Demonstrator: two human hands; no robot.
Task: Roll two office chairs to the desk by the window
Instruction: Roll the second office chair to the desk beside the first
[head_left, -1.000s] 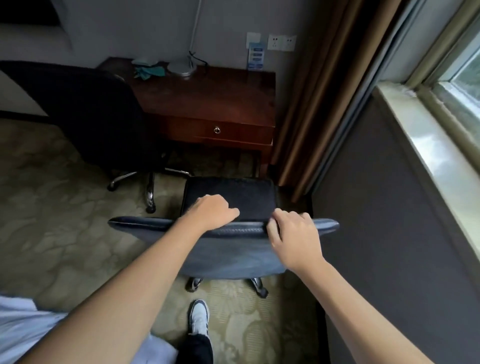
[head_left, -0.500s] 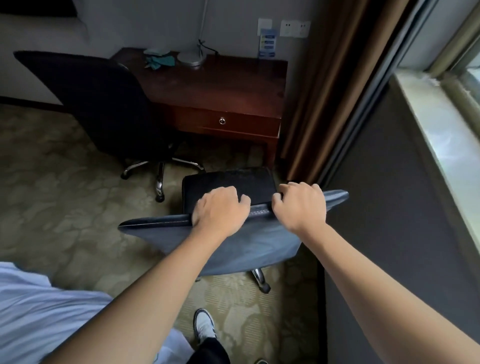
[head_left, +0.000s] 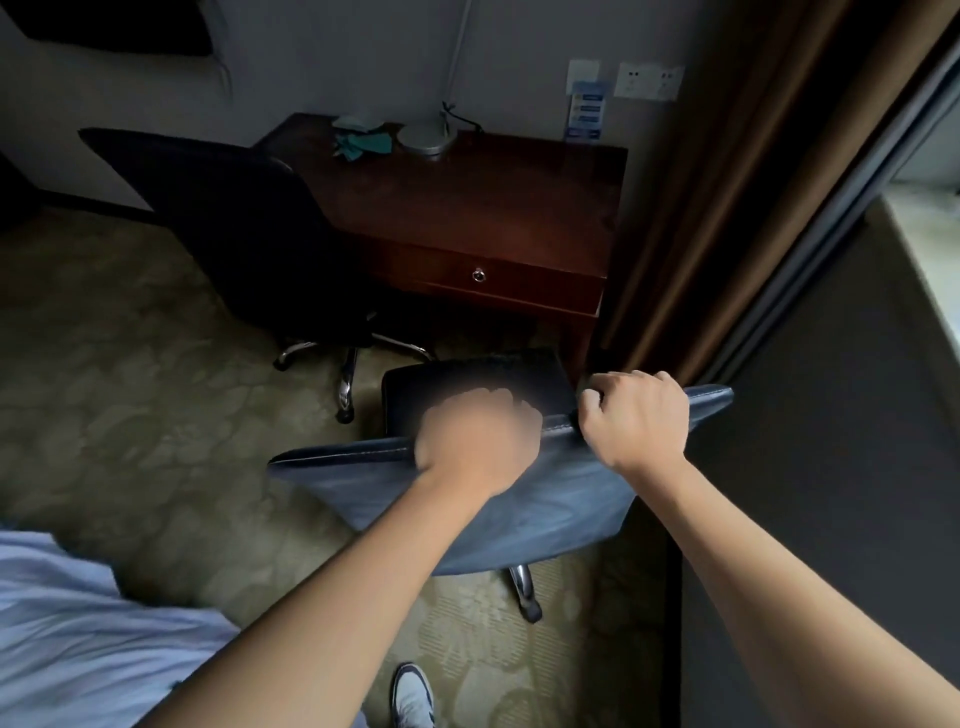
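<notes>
Two hands closed — left hand (head_left: 475, 441) | right hand (head_left: 636, 421) — gripping blue chair (head_left: 545, 499) backrest top.

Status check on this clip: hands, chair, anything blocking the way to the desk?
Both hands, left and right, closed on blue chair backrest top. Black chair already at desk. Curtain close on right; carpet ahead shows no obstacle.

Person, seen from own head: both forearms bare to the frame edge, no watch, rings or bands; left hand (head_left: 475, 441) blurred, right hand (head_left: 636, 423) sharp. Pale blue garment (head_left: 78, 634) at lower left. White sneaker (head_left: 413, 696) with dark trim.
</notes>
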